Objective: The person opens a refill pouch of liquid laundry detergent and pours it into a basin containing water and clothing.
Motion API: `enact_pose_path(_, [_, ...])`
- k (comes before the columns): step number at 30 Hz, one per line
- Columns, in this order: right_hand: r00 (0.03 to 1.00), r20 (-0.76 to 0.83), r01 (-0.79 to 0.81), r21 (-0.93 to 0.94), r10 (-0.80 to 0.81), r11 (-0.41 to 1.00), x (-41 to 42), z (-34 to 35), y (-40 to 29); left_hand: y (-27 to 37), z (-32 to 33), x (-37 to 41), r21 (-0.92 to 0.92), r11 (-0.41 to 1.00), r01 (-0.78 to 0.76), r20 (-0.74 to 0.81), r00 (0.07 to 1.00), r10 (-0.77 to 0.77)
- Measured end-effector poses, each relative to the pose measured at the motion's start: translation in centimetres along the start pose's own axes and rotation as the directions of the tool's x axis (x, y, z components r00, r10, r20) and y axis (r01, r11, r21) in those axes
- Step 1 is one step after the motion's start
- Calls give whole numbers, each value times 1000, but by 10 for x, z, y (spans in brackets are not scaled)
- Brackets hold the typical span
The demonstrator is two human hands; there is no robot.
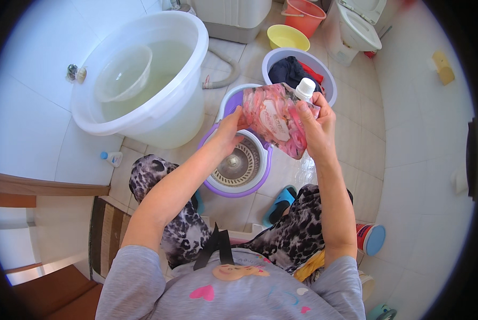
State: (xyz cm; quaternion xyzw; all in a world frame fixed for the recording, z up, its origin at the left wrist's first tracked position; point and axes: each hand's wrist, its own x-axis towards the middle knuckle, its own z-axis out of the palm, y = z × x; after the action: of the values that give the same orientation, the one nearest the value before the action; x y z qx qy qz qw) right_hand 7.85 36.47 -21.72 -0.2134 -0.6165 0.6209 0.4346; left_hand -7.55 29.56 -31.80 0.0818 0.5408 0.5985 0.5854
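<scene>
A pink, flower-printed refill pouch [273,116] with a white screw cap [305,88] is held up between both hands, its cap end to the upper right. My left hand [233,130] grips the pouch's left edge. Around the cap end, just below the cap, my right hand [319,120] is closed, thumb in front. The cap sits on the spout. Beneath the pouch stands a purple and white spin mop bucket [267,164] with a round slotted spinner basket [233,162]; the pouch hides part of the bucket's far section.
At left stands a large white tub [143,124] of water with a clear basin [123,76] in it. Beyond the pouch are a basin of dark and red clothes [289,72], a yellow basin [287,38], a red bucket [305,18], a grey hose [229,76] and a toilet [355,28].
</scene>
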Motion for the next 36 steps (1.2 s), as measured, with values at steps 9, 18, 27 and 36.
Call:
enact_pose_path(9, [855, -517, -73, -47, 38, 996, 22, -45, 7, -4, 6, 1, 39, 877, -478, -21, 878, 479])
enact_pose_path(18, [1000, 20, 19, -606, -8, 796, 12, -1, 46, -57, -44, 61, 112, 993, 35, -283, 959, -2])
enact_pose_path(27, [948, 3, 219, -728, -317, 650, 22, 11, -1, -15, -13, 32, -195, 973, -126, 109, 983, 149])
enact_pose_path(36, [904, 80, 318, -780, -419, 538, 17, 35, -34, -22, -2, 34, -261, 961, -97, 165, 976, 144])
